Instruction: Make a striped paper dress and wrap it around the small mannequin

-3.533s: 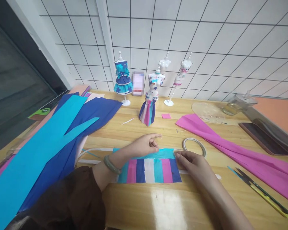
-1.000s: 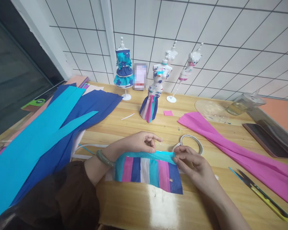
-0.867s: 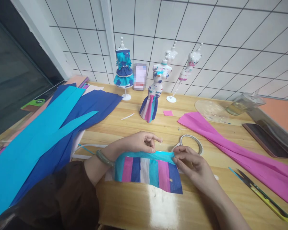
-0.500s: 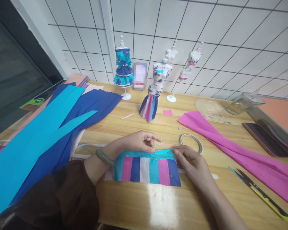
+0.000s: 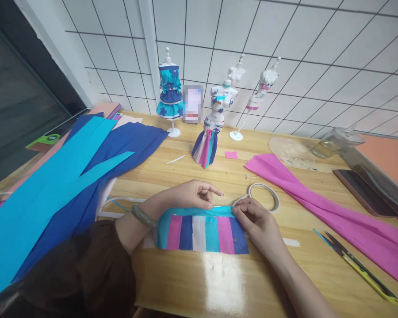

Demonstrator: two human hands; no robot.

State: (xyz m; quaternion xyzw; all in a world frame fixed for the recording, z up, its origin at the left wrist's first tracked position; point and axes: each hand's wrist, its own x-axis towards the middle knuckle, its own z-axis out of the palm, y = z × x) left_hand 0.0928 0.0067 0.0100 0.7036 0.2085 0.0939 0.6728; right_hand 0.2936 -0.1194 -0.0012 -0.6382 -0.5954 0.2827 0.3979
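Striped panel: flat-looking piece [image 5: 199, 234] at near center of the wooden table [image 5: 172, 282]; pink, blue, white and turquoise stripes, turquoise band [image 5: 185, 213] along far edge
Left hand: over the band [image 5: 199, 194]; index stretched out to the right, other fingers curled, thumb tip at the far edge; cannot tell if it pinches
Right hand: at the panel's right side [image 5: 258, 218]; thumb and index pinching the band's right end
In the way: right hand hides the panel's upper right corner; left wrist with green bracelet [image 5: 143, 216] crosses white strips [image 5: 111, 215]
Tape roll: flat ring [image 5: 277, 199] just beyond right hand, a strip running toward its fingers
Right side: pink cloth [image 5: 295, 190], long, slanting from far to near; scissors [image 5: 368, 276], yellow and black, nearer; phone [image 5: 366, 193] beyond the cloth; clear dish [image 5: 278, 148] and jar [image 5: 338, 141] farther off, orange-topped box [image 5: 388, 159] at the edge
Left side: turquoise cloth [image 5: 53, 176] lying over dark blue cloth [image 5: 139, 137]; green tape measure [image 5: 46, 140] at far left
Far row: dress form in blue ruffles [image 5: 170, 92], blurred upright screen [image 5: 193, 104] beside it; paint-marked form with striped skirt [image 5: 219, 115] in front; two paler forms behind, right; pink square [image 5: 231, 155] and thin white stick [image 5: 175, 159] either side of the skirt
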